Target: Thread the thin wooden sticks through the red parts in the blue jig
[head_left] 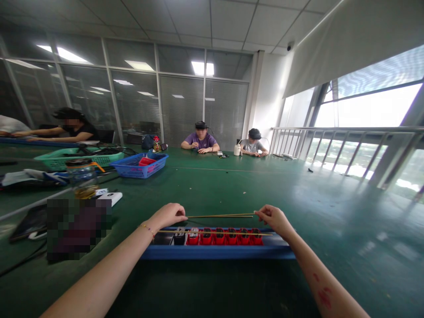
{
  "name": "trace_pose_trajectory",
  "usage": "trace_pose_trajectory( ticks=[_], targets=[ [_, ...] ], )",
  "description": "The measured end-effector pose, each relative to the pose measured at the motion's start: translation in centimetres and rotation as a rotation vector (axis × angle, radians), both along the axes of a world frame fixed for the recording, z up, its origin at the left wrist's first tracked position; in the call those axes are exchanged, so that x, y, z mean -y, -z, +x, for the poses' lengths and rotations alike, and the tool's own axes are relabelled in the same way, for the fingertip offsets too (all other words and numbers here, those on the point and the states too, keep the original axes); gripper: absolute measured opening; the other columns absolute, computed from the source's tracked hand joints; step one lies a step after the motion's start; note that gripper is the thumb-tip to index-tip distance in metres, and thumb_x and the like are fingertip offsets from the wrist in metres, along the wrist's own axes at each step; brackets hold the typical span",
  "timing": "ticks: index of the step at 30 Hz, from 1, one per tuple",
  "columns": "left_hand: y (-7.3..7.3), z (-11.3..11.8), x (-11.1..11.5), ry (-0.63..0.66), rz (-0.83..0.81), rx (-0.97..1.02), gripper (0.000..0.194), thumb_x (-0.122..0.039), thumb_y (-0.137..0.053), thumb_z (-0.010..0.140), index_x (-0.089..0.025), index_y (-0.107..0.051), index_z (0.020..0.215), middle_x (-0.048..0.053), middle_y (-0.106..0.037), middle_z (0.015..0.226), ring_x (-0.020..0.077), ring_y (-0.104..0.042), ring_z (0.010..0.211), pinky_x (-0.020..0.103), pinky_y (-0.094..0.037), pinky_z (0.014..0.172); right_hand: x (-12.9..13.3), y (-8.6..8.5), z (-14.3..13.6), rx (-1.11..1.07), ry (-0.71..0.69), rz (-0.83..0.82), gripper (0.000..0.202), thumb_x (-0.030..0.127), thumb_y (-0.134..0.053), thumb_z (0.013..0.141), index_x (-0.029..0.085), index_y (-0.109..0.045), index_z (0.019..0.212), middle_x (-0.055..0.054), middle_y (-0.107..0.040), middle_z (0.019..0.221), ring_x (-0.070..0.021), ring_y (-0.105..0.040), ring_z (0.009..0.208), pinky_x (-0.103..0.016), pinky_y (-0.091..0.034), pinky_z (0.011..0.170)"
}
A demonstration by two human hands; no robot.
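Two thin yellowish sticks (220, 216) stretch between my hands above the table. My left hand (170, 215) pinches them at their left ends. At the right end, the fingers of my right hand (266, 214) are pinched on the tip of one stick; the other ends just short of them. Below lies a long blue tray (218, 252) with a row of several red cups (219, 238) holding dark contents, and a black one (179, 238) at the left. Another long thin stick (212, 232) rests across the cups.
Blue basket (139, 170) with red items, green basket (54, 162) with cables, glass jar (81, 176), white device (114, 198) and a dark phone (31, 223) stand on the left. Several people sit across the green table (212, 190); railing on the right.
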State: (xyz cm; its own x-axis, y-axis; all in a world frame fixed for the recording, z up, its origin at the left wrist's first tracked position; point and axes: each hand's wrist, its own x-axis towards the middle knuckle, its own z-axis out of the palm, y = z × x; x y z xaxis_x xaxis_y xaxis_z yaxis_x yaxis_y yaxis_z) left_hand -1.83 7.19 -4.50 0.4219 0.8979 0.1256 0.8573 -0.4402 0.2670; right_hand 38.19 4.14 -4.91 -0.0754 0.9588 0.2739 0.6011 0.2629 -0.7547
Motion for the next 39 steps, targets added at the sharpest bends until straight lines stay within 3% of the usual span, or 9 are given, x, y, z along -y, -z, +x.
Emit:
trace_pose_trajectory(
  ticks=[6, 11, 20, 24, 28, 30, 34, 39],
  targets=[
    [0.2, -0.2, 0.0, 0.0, 0.026, -0.007, 0.02, -0.039, -0.051, 0.072, -0.024, -0.064, 0.076, 0.001, -0.063, 0.079, 0.014, -0.057, 0.072, 0.021, -0.039, 0.064, -1.7, -0.7, -1.2, 0.54, -0.054, 0.078, 0.021, 0.041, -0.058, 0.069, 0.021, -0.061, 0.07, -0.001, -0.063, 0.065, -0.0153, -0.057, 0.061, -0.023, -0.039, 0.055],
    [0.1, -0.2, 0.1, -0.007, 0.027, -0.014, 0.02, -0.037, -0.05, 0.073, -0.024, -0.064, 0.076, 0.001, -0.063, 0.079, 0.0144, -0.057, 0.073, 0.022, -0.039, 0.066, -2.9, -1.0, -2.5, 0.742, -0.119, 0.054, 0.013, 0.035, -0.059, 0.069, 0.023, -0.064, 0.072, -0.003, -0.065, 0.083, -0.0203, -0.058, 0.08, -0.025, -0.039, 0.066],
    [-1.0, 0.6, 0.8, -0.024, 0.071, 0.047, 0.028, -0.041, -0.043, 0.077, -0.022, -0.064, 0.08, 0.002, -0.064, 0.085, 0.0155, -0.057, 0.077, 0.023, -0.04, 0.068, -3.9, 0.5, -2.6, 0.701, -0.153, 0.023, 0.013, 0.025, -0.054, 0.072, 0.02, -0.062, 0.081, -0.002, -0.065, 0.077, -0.0148, -0.058, 0.072, -0.022, -0.041, 0.063],
    [-3.8, 0.6, 2.5, -0.004, 0.101, 0.177, 0.034, -0.045, -0.038, 0.079, -0.023, -0.063, 0.085, 0.001, -0.064, 0.087, 0.0156, -0.057, 0.079, 0.023, -0.04, 0.069, -4.0, 0.8, -2.4, 0.678, -0.175, 0.021, 0.015, 0.026, -0.055, 0.071, 0.021, -0.064, 0.082, -0.001, -0.065, 0.077, -0.0145, -0.058, 0.07, -0.021, -0.042, 0.063],
    [-7.3, 0.1, 5.4, 0.094, -0.097, 0.093, 0.033, -0.05, -0.043, 0.075, -0.024, -0.063, 0.082, -0.002, -0.065, 0.077, 0.0143, -0.057, 0.069, 0.02, -0.039, 0.06, -4.1, 0.9, -2.2, 0.661, -0.194, 0.012, 0.014, 0.026, -0.054, 0.07, 0.021, -0.065, 0.078, -0.001, -0.066, 0.075, -0.0145, -0.058, 0.069, -0.021, -0.042, 0.063],
    [-8.4, 0.0, 6.9, 0.117, -0.156, 0.019, 0.028, -0.047, -0.049, 0.071, -0.025, -0.063, 0.081, -0.003, -0.064, 0.073, 0.0132, -0.056, 0.064, 0.019, -0.037, 0.055, -4.1, 0.9, -2.2, 0.656, -0.194, 0.007, 0.015, 0.025, -0.054, 0.07, 0.021, -0.066, 0.077, -0.002, -0.066, 0.075, -0.0145, -0.059, 0.069, -0.021, -0.042, 0.063],
    [-8.8, 0.5, 8.9, 0.097, -0.195, -0.046, 0.019, -0.039, -0.049, 0.072, -0.026, -0.062, 0.078, -0.004, -0.062, 0.069, 0.0116, -0.055, 0.06, 0.018, -0.035, 0.05, -4.0, 0.9, -2.2, 0.651, -0.192, 0.002, 0.015, 0.024, -0.054, 0.07, 0.02, -0.066, 0.077, -0.002, -0.066, 0.075, -0.0143, -0.059, 0.069, -0.021, -0.043, 0.063],
    [-8.5, 1.3, 9.6, 0.103, -0.181, -0.102, 0.017, -0.034, -0.045, 0.075, -0.024, -0.059, 0.076, -0.003, -0.06, 0.071, 0.0114, -0.053, 0.063, 0.018, -0.034, 0.053, -4.1, 0.9, -2.3, 0.644, -0.184, 0.002, 0.015, 0.024, -0.054, 0.069, 0.02, -0.066, 0.077, -0.002, -0.067, 0.074, -0.0144, -0.059, 0.068, -0.02, -0.043, 0.063]
  ],
)
